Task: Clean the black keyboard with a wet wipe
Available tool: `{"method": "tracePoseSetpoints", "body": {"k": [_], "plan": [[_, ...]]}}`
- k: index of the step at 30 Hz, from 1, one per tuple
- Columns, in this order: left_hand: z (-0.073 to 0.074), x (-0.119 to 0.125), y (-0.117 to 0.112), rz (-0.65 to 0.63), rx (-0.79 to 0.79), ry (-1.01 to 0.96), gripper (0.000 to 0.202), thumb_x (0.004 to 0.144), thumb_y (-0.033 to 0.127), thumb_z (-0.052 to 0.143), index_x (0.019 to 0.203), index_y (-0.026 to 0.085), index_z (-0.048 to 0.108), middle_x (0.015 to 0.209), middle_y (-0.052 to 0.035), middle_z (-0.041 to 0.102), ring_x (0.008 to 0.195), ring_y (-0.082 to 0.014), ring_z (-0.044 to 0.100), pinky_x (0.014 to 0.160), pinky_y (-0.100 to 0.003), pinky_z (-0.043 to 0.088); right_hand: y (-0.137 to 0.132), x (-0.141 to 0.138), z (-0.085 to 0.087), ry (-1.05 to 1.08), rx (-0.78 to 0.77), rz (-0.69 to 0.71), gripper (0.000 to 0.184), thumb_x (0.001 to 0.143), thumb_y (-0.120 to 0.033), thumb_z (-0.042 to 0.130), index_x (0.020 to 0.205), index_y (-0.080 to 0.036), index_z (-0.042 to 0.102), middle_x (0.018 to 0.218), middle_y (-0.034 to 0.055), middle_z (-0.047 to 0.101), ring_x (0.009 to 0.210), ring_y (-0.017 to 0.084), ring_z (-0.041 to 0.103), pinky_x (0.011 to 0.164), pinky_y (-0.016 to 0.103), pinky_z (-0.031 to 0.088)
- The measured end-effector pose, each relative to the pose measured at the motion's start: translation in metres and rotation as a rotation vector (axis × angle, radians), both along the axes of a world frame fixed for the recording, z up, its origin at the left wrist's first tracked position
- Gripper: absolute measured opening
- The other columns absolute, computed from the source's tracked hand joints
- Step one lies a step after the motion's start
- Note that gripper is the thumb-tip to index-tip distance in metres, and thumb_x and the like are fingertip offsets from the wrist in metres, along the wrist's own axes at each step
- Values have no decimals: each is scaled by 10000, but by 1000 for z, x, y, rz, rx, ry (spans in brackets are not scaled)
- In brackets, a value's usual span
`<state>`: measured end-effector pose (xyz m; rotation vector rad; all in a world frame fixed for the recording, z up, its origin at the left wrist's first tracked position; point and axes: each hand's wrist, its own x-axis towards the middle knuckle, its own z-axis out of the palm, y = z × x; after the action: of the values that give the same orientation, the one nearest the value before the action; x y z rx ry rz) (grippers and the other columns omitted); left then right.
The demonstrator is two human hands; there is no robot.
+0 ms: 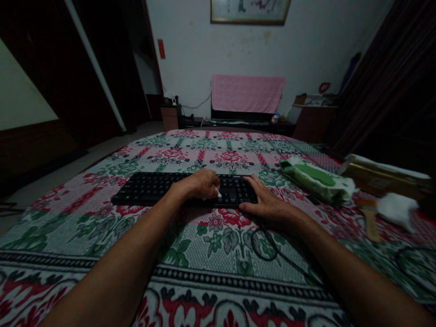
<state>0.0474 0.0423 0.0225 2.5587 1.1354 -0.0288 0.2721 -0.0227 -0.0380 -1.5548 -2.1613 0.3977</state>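
A black keyboard (pixel 153 187) lies on a floral red, green and white bedspread (pixel 211 245). My left hand (pixel 199 184) rests over the keys near the keyboard's middle, its fingers curled round a small white stick-like thing (pixel 217 192) whose tip touches the keys. My right hand (pixel 267 202) lies flat on the keyboard's right end, fingers stretched out over the keys and thumb on its near edge. A black cable (pixel 264 243) loops on the spread below my right wrist.
A green and white wipes pack (pixel 316 179) lies right of the keyboard. Further right are a small brush (pixel 369 218), a white wad (pixel 397 206) and a flat box (pixel 384 177). A pink cloth (pixel 247 93) covers something at the far wall.
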Motion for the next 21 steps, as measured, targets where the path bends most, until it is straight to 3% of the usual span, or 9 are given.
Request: {"method": "tracePoseSetpoints", "body": {"k": [5,8,17,21], "plan": [[4,-4,2,46,13,36,233,617,255,520,779,157,656,677,-25,625,592,-129,536,510,-207,362,1,0,-1,10,21,33,772,655,-498,574,1310,-244,255,1328,88,255,1246,296,237,1026,450,250],[3,-2,1,-2,-3,22,228,613,258,516,770,167,653,661,-10,613,583,-124,530,494,-200,354,2,-1,-1,5,21,31,771,654,-493,576,1307,-230,264,1320,89,271,1246,284,238,1030,428,251],[10,-4,-7,-34,-141,60,220,610,257,515,762,167,646,627,7,581,556,-118,507,492,-207,351,1,-2,0,-16,-41,-37,841,647,-519,571,1338,-213,201,1395,106,132,1299,293,114,1054,441,172],[7,2,-10,-62,-53,20,220,617,244,504,764,167,649,636,-1,587,574,-123,509,502,-210,348,1,-3,0,-24,-18,-22,818,651,-509,572,1327,-213,219,1374,110,177,1292,293,136,1053,434,186]]}}
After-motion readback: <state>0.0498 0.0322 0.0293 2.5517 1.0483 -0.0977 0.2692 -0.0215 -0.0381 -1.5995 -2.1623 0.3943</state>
